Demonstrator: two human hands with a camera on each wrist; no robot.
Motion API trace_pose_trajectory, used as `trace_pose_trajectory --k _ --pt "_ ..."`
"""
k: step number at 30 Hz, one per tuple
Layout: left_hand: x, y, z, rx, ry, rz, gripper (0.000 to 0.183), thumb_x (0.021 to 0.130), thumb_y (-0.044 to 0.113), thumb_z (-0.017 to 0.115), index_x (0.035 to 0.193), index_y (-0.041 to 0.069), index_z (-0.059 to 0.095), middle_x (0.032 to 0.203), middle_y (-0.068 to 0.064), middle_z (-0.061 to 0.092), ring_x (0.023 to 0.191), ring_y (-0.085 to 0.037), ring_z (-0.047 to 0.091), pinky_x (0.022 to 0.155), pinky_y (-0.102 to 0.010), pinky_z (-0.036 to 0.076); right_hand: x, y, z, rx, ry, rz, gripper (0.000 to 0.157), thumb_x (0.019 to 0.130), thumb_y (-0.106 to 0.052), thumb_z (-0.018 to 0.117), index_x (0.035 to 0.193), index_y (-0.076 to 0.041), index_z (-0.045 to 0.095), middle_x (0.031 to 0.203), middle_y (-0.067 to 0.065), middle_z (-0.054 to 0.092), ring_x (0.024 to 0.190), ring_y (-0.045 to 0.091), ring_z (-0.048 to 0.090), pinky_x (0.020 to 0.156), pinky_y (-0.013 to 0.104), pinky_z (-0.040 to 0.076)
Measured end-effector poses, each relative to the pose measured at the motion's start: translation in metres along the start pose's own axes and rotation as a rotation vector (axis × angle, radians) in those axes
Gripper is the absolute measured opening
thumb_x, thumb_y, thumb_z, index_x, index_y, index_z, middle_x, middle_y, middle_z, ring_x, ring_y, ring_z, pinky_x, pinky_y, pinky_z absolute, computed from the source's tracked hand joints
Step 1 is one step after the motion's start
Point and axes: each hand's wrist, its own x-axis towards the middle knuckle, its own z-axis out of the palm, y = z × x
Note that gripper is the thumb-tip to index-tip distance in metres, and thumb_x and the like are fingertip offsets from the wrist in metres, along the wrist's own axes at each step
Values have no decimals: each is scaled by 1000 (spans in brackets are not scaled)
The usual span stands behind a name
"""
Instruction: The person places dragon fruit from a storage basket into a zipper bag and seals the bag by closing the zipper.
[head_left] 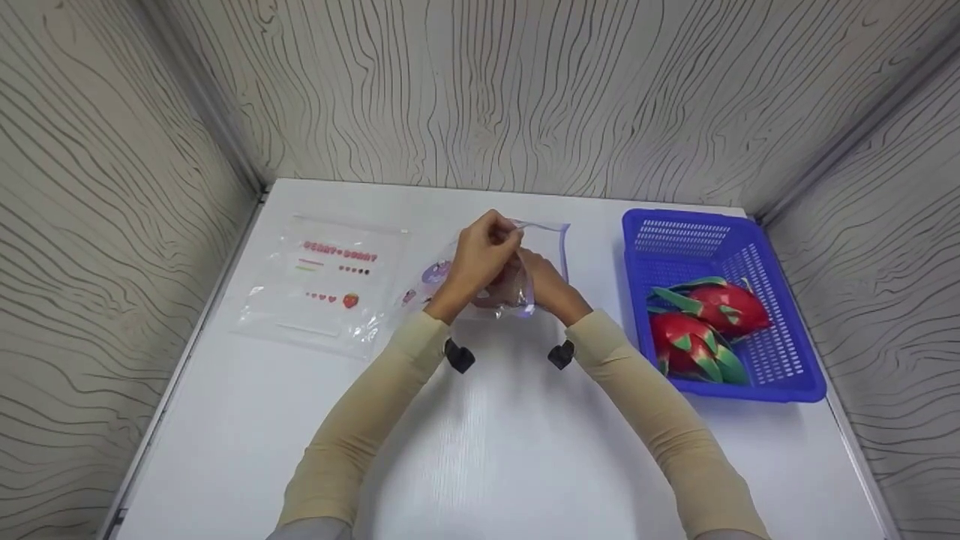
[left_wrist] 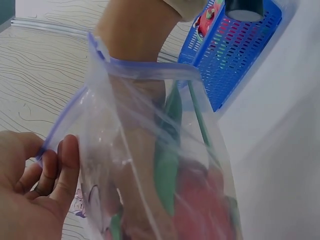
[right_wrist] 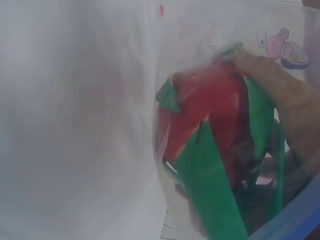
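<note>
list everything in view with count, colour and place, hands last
table: 1, white, under the work
walls: 3, pale with dark grain lines, left, back and right
basket: 1, blue, table's right side
dragon fruits: 2, red and green, in the basket
bagged fruit: at least 1, red and green, inside the open bag
open bag: 1, clear with purple rim, middle
flat bag: 1, clear with red print, left
wrist devices: 2, black, at the wrists
sleeves: 2, beige, forearms
left hand: 1, bare, pinching the open bag's rim
right hand: 1, bare, inside the open bag, gripping fruit
</note>
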Motion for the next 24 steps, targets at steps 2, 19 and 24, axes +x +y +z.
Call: trace_pose_trajectory --k 2,19,24 --pt "-1 0 0 -4 -2 4 10 103 12 68 104 2 68 90 -8 71 73 -8 62 62 -18 49 3 -1 3 -10 -20 25 76 86 -40 82 146 -1 56 135 22 68 122 42 66 105 60 54" --pt "-2 -1 1 3 -10 10 8 103 13 68 104 4 69 94 -7 70 80 -10 58 70 -20 49 13 -1 15 -27 -115 90 55 84 -44 80 120 -6 63 101 7 68 90 24 61 85 46 57" --pt "-3 -2 1 10 -11 26 9 103 12 68 105 4 69 95 -8 71 81 -10 59 71 -20 50 8 2 16 11 -113 113 58 83 -36 76 125 2 63 108 17 71 92 28 61 92 51 58"
